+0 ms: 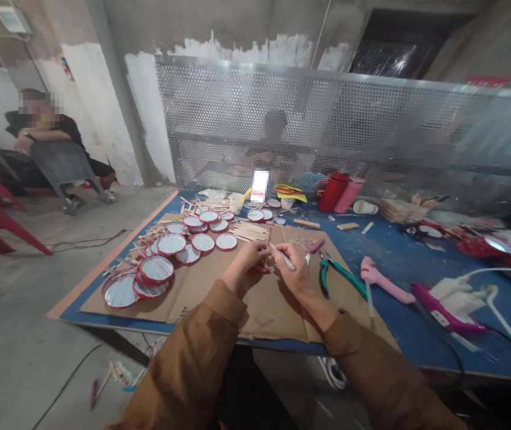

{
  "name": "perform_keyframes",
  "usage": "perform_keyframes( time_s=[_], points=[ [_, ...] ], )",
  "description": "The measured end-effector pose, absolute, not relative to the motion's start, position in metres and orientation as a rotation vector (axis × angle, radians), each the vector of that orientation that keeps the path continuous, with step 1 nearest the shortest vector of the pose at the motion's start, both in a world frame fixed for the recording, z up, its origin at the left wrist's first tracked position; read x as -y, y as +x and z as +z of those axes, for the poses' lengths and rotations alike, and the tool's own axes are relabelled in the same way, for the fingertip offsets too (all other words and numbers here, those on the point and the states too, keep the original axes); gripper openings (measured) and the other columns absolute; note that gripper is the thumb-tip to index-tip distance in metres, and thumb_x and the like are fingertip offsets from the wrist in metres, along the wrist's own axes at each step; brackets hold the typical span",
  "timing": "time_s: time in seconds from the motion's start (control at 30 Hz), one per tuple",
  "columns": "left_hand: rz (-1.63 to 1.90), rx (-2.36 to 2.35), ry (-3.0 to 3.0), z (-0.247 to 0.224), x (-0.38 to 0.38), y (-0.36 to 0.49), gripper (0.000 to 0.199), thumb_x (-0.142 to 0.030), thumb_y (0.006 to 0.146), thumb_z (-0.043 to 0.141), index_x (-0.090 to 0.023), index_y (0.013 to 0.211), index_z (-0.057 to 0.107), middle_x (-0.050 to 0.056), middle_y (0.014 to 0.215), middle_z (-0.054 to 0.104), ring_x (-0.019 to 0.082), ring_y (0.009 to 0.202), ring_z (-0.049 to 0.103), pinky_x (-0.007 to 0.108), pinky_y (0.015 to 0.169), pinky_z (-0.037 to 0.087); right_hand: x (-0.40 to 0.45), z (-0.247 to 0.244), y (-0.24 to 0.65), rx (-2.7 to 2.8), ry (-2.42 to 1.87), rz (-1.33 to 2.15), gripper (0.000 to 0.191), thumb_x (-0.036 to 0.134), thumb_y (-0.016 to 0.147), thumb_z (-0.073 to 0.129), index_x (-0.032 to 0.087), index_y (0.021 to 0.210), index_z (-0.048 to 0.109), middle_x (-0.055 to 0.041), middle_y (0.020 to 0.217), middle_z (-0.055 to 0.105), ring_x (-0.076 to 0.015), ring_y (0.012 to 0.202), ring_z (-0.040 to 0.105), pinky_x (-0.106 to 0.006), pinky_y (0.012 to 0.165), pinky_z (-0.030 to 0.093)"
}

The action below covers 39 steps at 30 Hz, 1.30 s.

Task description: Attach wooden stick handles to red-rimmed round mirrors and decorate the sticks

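My right hand (296,270) is closed around a pale pen-shaped tool (288,260), its tip pointing toward my left hand. My left hand (250,263) has its fingers curled in a pinch close to that tip; what sits in them is too small to make out. Both hands are over a brown cardboard sheet (202,286). Just beyond them lies a bundle of flat wooden sticks (250,232). Round red-rimmed mirrors (171,243), several of them overlapping, spread to the left. Green-handled pliers (342,275) rest to the right of my right hand.
A pink glue gun (385,280) and a magenta power strip (446,310) with white plugs lie on the blue table (399,334). Red and pink bottles (334,191), a paper cup (236,204) and a lit phone (259,186) stand before a perforated metal screen (228,119). A person sits at left.
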<state>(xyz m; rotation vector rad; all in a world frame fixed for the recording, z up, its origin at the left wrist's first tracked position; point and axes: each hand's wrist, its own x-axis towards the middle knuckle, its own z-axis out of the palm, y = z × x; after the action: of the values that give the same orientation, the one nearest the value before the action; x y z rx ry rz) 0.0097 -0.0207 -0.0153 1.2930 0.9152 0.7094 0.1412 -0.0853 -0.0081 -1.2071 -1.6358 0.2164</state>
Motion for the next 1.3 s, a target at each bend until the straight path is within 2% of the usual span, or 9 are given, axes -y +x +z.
perform_keyframes(
  time_s=[0.8,1.07,1.3],
  points=[
    [0.696,-0.912,1.282,-0.013,0.020,0.009,0.008,-0.015,0.089,0.054,-0.013,0.081,0.054,-0.003,0.050,0.056,0.009,0.040,0.058,0.017,0.045,0.049,0.084,-0.010,0.142,1.644,-1.188,0.196,0.014,0.032,0.088,0.051,0.021,0.087,0.059,-0.0034,0.079,0.067,-0.0182,0.073,0.061,-0.029,0.069,0.048],
    [0.709,-0.905,1.308,-0.022,0.016,0.009,0.010,-0.021,0.088,0.058,-0.013,0.082,0.056,-0.002,0.050,0.056,0.010,0.041,0.059,0.017,0.045,0.049,0.085,-0.007,0.142,1.630,-1.219,0.178,0.013,0.033,0.088,0.052,0.022,0.085,0.059,-0.0028,0.076,0.066,-0.0179,0.070,0.060,-0.029,0.067,0.047],
    [0.693,-0.922,1.304,-0.015,0.018,0.009,0.012,-0.014,0.089,0.052,-0.013,0.077,0.053,-0.002,0.050,0.055,0.009,0.040,0.057,0.019,0.046,0.050,0.086,-0.008,0.141,1.633,-1.228,0.227,0.014,0.032,0.088,0.051,0.022,0.085,0.058,-0.0022,0.074,0.066,-0.0167,0.067,0.059,-0.028,0.065,0.047]
  ],
)
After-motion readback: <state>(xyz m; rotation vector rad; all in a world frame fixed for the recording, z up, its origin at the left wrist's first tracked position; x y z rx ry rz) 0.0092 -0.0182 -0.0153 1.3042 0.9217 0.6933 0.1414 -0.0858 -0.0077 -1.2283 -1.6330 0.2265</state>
